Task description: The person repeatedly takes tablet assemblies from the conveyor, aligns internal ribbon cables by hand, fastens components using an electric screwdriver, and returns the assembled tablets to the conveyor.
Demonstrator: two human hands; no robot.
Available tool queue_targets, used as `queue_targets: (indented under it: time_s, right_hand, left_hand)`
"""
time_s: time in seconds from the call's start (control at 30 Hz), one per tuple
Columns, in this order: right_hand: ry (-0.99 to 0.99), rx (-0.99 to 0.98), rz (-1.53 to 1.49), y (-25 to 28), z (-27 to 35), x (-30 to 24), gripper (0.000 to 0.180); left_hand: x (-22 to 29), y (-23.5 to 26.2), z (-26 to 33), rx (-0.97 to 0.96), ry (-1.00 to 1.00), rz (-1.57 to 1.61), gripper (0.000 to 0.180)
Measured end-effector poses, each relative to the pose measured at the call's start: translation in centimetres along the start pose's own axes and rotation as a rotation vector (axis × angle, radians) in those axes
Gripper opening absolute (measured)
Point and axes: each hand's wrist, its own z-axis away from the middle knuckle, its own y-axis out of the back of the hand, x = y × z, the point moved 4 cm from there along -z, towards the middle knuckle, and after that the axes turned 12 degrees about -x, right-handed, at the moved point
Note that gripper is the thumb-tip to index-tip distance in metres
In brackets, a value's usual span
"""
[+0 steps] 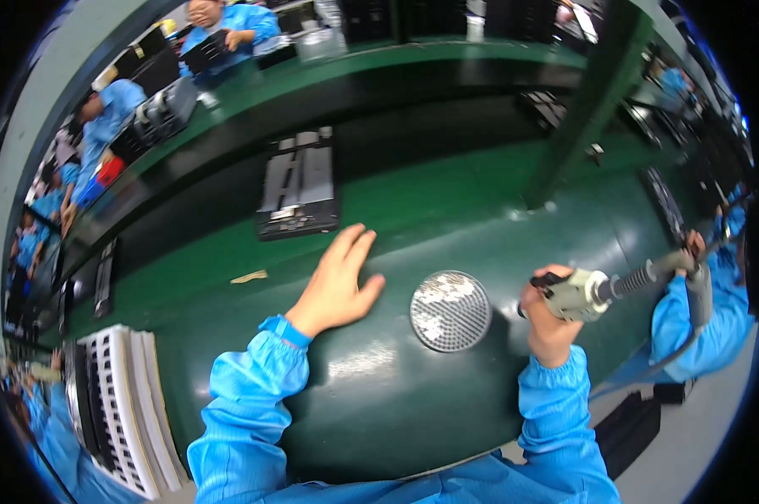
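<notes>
My left hand point(335, 290) is open over the green bench, palm down, fingers stretched forward and thumb out to the right. Its fingertips are just short of a flat dark electronic unit point(299, 189) with grey panels. My right hand point(550, 323) is closed around a grey-green power tool with a black lever, which looks like an electric screwdriver point(577, 296). A ribbed cord sleeve runs from the tool up to the right; its tip is hidden. Between my hands lies a round ridged dish point(451, 311), with small shiny pieces gathered in its far half.
White foam trays point(131, 403) stand stacked at the left edge. A tan strip point(249, 276) lies on the bench. A green post point(593, 105) rises at the far right. Beyond runs a dark belt-like strip point(413, 101). A co-worker's sleeve point(703, 315) is close on the right.
</notes>
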Motion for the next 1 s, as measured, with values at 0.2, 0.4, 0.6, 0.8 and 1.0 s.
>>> queue_targets:
  time_s: [0.2, 0.4, 0.6, 0.8, 1.0]
  right_hand:
    - [-0.030, 0.015, 0.042, 0.1, -1.0, -0.7, 0.029]
    - [-0.025, -0.006, 0.073, 0.1, -0.7, -0.7, 0.027]
    - [0.064, -0.029, 0.105, 0.7, -0.5, -0.2, 0.029]
    - [0.065, -0.106, -0.085, 0.3, -1.4, -1.4, 0.029]
    - [0.131, -0.413, -0.278, -3.1, -1.6, -2.5, 0.030]
  left_hand:
    - [5.0, -2.9, -2.6, -0.398, -0.223, 0.190, 0.124]
    - [6.4, -5.3, -3.4, -0.398, -0.411, 0.149, 0.119]
    - [7.5, -6.2, -1.4, -0.202, -0.262, 0.257, 0.114]
    - [7.3, -6.1, 1.2, -0.083, -0.119, 0.223, 0.110]
    - [4.7, -5.0, 1.6, -0.017, -0.124, 0.133, 0.090]
